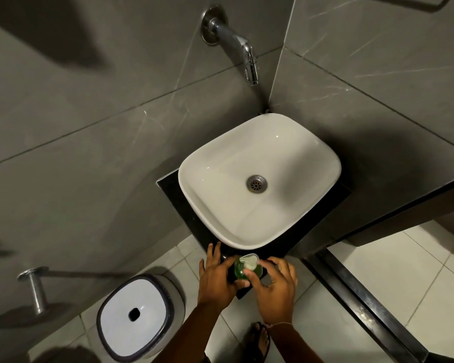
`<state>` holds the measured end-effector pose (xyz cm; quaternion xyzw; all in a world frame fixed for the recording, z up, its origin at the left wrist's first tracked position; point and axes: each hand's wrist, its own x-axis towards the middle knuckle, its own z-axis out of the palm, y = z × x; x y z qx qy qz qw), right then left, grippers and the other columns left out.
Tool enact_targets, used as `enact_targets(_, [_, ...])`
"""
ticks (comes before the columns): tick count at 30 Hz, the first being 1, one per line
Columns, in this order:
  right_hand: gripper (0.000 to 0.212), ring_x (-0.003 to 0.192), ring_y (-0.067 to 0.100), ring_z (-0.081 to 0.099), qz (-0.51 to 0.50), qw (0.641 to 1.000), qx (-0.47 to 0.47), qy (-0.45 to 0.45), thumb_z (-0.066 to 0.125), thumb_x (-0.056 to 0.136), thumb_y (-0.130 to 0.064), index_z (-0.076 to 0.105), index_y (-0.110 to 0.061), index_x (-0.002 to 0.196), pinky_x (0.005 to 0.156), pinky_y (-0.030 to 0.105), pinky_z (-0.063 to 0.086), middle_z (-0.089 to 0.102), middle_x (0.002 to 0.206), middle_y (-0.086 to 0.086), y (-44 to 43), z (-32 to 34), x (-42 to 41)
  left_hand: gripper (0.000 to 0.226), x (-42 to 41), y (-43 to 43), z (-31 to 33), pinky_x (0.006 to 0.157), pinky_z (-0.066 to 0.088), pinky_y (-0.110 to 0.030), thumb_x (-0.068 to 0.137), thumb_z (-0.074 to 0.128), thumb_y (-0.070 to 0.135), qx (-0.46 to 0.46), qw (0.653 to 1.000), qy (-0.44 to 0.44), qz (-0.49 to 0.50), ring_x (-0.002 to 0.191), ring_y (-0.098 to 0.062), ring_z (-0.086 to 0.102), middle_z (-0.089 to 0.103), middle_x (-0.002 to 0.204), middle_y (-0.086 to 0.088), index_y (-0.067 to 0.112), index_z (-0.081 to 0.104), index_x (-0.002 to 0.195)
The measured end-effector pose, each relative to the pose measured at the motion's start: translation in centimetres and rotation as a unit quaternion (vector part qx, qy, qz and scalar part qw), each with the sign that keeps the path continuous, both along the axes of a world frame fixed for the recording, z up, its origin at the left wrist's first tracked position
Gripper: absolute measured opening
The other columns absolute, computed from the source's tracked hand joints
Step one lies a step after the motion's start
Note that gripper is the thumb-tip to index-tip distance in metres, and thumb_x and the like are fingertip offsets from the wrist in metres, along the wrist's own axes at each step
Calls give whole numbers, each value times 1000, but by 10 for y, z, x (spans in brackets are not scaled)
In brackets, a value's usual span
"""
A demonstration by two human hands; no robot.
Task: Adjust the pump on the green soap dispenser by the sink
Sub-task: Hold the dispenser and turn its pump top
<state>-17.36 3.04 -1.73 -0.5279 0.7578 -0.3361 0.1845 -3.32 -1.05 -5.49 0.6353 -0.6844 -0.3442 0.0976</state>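
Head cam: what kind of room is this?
Most likely a small bathroom or washroom: a white basin on a dark counter, a wall-mounted tap above it, grey tiled walls, and a lidded bin on the floor.

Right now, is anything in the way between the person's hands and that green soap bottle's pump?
Nothing visible. The left hand already grips the green soap dispenser from its side, and the right hand has fingertips on the pale pump on top.

Glossy ceramic sink [294,142], shiny metal tap [236,43].
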Motion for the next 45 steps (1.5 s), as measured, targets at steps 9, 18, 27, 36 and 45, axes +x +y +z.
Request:
enact_targets(9, [37,111,23,47,31,998,44,12,79,69,-46,72,-24,98,95,46,42,61,108,-3,-7,-3,-2,71,-2,3,0,121,4,-53,73,75,47,-6,1000,-14,2,150,-23,-12,5,164,1,42,43,136])
enact_targets(18, [50,103,19,47,-18,997,46,-63,68,59,-68,60,-29,88,88,46,40,57,98,-8,-8,0,10,62,-3,3,-2,121,6,-55,75,73,40,-26,999,-29,2,150,-25,-8,13,163,1,43,47,131])
enact_targets(27, [44,100,21,48,-25,996,4,-84,72,59,-63,61,-24,77,85,52,44,57,93,-7,-10,2,14,61,-3,3,-3,121,3,-54,75,71,42,-22,999,-32,1,150,-25,-10,11,163,0,41,47,131])
enact_targets(36, [50,121,24,45,9,999,25,-38,70,61,-64,68,-32,99,98,48,31,59,114,-5,-6,-1,6,61,-3,3,-1,120,4,-54,74,71,46,-20,999,-32,3,150,-24,-9,12,163,1,42,48,131])
enact_targets(45, [60,120,16,40,-1,998,46,-47,66,54,-75,64,-39,101,100,47,29,55,114,-12,-8,4,10,61,-4,4,-3,121,6,-55,75,69,39,-22,999,-38,10,150,-23,-8,11,163,1,41,47,132])
